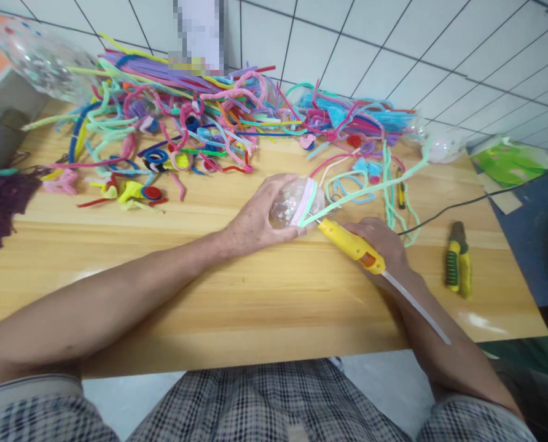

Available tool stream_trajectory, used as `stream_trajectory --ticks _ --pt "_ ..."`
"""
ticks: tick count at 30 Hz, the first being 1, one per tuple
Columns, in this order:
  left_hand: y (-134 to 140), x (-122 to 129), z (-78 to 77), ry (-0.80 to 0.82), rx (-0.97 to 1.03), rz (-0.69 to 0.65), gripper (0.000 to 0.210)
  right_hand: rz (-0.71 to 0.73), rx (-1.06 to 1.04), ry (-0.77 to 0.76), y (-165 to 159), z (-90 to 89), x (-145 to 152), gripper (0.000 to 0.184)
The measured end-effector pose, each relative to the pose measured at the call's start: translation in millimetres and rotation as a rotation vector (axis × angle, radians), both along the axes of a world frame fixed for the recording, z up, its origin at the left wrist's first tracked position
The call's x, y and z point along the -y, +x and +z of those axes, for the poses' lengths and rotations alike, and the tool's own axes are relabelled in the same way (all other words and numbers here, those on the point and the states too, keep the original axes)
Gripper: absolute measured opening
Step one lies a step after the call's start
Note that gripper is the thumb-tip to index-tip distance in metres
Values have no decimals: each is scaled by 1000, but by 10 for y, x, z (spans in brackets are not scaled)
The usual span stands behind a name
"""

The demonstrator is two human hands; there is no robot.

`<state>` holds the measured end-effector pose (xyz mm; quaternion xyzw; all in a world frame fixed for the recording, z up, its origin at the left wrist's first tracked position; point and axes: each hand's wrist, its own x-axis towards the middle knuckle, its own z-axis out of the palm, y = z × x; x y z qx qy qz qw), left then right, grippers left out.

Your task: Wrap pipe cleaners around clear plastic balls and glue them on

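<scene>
My left hand is closed round a clear ball with confetti-like specks inside. Lilac and mint pipe cleaners band the ball's right part. From that band a long mint pipe cleaner runs off up and to the right. My right hand grips a yellow hot glue gun, its nozzle at the ball's right side beside the band. Whether the nozzle touches the ball I cannot tell. A translucent glue stick sticks out of the glue gun's rear, over my right forearm.
Heaped pipe cleaners in many colours line the back of the wooden table. Yellow-and-black pliers lie at the right. A black cord crosses the right edge. A confetti-filled clear balloon-like shape is at back left.
</scene>
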<state>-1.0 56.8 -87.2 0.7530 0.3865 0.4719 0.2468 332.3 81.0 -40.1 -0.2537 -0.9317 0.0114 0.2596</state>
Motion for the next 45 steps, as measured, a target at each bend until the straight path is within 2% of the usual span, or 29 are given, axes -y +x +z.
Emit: stream_trajectory --ticks 3,7,12,17,21,26,33,38,45 --pt "0 -4 -14 12 0 -1 93 66 -25 37 -19 20 -5 28" --pt "4 -6 -26 57 21 -11 92 96 -3 13 -36 80 17 30" --pt "2 -8 -34 39 16 -2 93 84 20 40 -42 76 11 31" --pt "4 -2 -20 12 0 11 94 -7 22 51 -14 102 -6 34" --pt "8 4 -13 -5 -10 23 94 37 -9 44 -12 130 -2 30" --pt "12 -12 -39 31 6 4 92 115 -19 12 -32 96 2 23" --pt "20 -17 -41 29 14 4 91 53 6 14 -19 96 -54 31" --pt "20 -9 -25 0 5 10 93 98 -10 8 -26 116 -38 28" --pt "22 -10 -16 14 25 -2 94 72 -95 48 -47 23 -27 31"
